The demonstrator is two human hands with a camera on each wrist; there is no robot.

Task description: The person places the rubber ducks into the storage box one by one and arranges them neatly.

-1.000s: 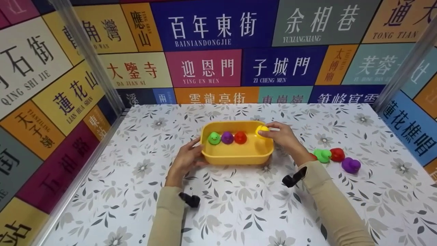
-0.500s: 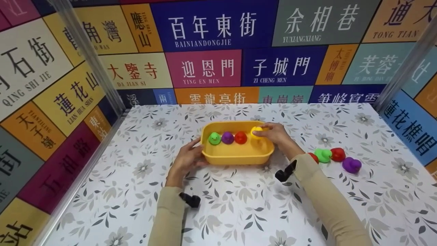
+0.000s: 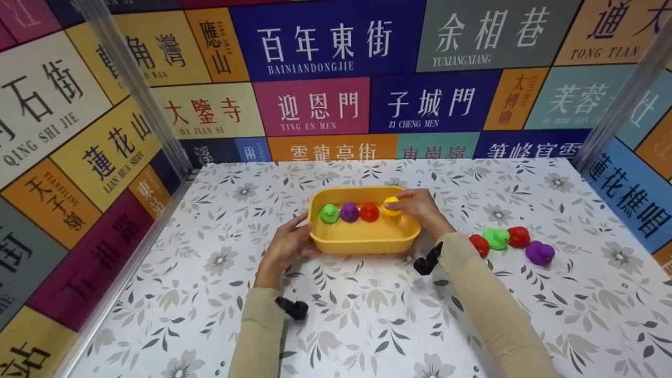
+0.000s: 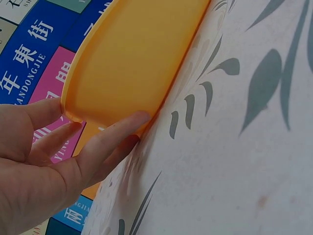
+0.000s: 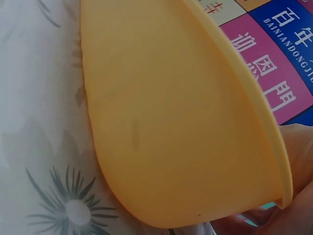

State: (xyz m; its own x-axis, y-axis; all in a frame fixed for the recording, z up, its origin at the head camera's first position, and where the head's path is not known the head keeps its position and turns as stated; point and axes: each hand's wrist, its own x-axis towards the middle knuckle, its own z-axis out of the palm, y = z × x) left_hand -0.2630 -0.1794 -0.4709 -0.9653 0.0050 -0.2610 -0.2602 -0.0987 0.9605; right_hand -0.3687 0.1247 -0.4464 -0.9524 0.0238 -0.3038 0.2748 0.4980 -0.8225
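Note:
A yellow plastic tub point(image 3: 367, 245) stands on the table. Inside it, a green rubber duck point(image 3: 329, 213), a purple duck point(image 3: 349, 212) and a red duck point(image 3: 369, 212) sit in a row from the left. My right hand point(image 3: 422, 209) reaches over the tub's right end and pinches a yellow duck point(image 3: 391, 207) beside the red one. In the right wrist view the tub wall hides that duck and most of the hand. My left hand point(image 3: 287, 241) rests on the tub's left end, its fairly straight fingers point(image 4: 110, 139) against the outer wall and rim.
On the table point(image 3: 357, 315), right of my right forearm, lie a red duck point(image 3: 479, 245), a green duck point(image 3: 495, 238), another red duck point(image 3: 519, 237) and a purple duck point(image 3: 539, 253). Sign-printed walls point(image 3: 320, 105) close off the back and sides.
My right hand has moved left with the yellow duck, from the tub's right rim to a spot inside beside the red duck, and lower. My left hand has stayed at the tub's left end.

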